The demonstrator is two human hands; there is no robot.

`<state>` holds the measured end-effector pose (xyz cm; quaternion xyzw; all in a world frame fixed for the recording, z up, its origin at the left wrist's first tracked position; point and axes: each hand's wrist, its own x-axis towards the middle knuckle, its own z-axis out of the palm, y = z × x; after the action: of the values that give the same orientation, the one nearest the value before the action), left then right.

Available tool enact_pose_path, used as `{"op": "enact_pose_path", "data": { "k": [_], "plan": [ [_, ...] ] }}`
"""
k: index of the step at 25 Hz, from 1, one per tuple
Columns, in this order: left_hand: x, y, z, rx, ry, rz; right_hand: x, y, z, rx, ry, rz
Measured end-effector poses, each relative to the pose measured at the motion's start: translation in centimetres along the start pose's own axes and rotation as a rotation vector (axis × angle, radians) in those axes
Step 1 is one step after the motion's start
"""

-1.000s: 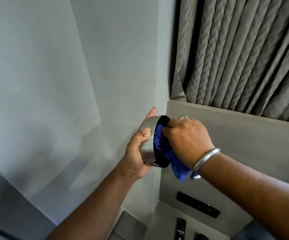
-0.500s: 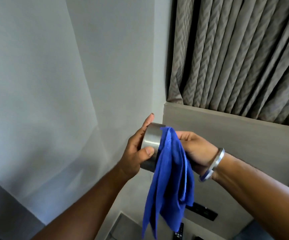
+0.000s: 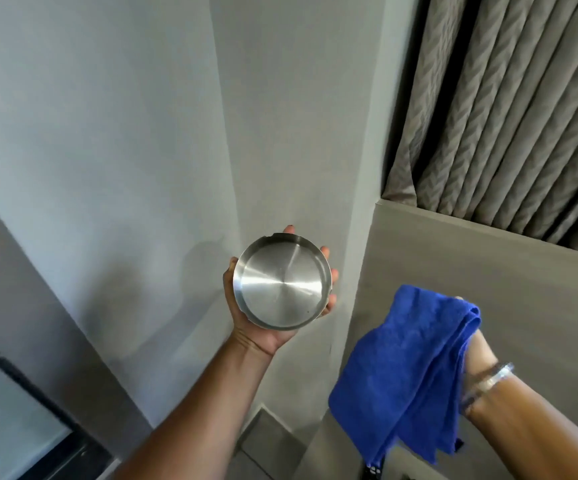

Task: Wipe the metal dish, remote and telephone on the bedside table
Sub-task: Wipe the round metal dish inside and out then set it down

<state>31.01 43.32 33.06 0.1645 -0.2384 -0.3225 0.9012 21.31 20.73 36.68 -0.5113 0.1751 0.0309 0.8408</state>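
Note:
The round metal dish (image 3: 282, 281) is held up in front of the wall, its shiny open inside facing me, with small notches in its rim. My left hand (image 3: 263, 336) cups it from behind, fingertips showing around the rim. My right hand (image 3: 481, 351) is lower right, apart from the dish, gripping a folded blue cloth (image 3: 403, 372) that hangs down over it. A dark tip of the remote (image 3: 372, 472) peeks out below the cloth at the bottom edge. The telephone is out of sight.
A grey wall corner stands straight ahead. To the right runs a grey panel (image 3: 488, 271) with pleated curtains (image 3: 509, 109) above it. A dark frame (image 3: 21, 386) crosses the lower left. A strip of the bedside table (image 3: 318, 455) shows at the bottom.
My right hand has pulled the cloth off the dish and dropped down to the right. My left hand has turned the dish so its inside faces me.

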Motion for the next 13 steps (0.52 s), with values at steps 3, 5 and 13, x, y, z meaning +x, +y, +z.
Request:
{"op": "enact_pose_path", "data": {
  "k": [3, 5, 13],
  "plan": [
    [-0.9, -0.4, -0.6, -0.002, -0.025, -0.024, -0.7, 0.8, 1.4, 0.318, -0.115, 0.246],
    [-1.6, -0.6, -0.7, 0.01, -0.008, -0.007, -0.9, 0.5, 2.1, 0.203, -0.146, 0.235],
    [-2.5, -2.4, 0.8, 0.138, 0.191, 0.161, -0.3, 0.8, 7.9, -1.68, -0.087, -0.977]
  ]
}}
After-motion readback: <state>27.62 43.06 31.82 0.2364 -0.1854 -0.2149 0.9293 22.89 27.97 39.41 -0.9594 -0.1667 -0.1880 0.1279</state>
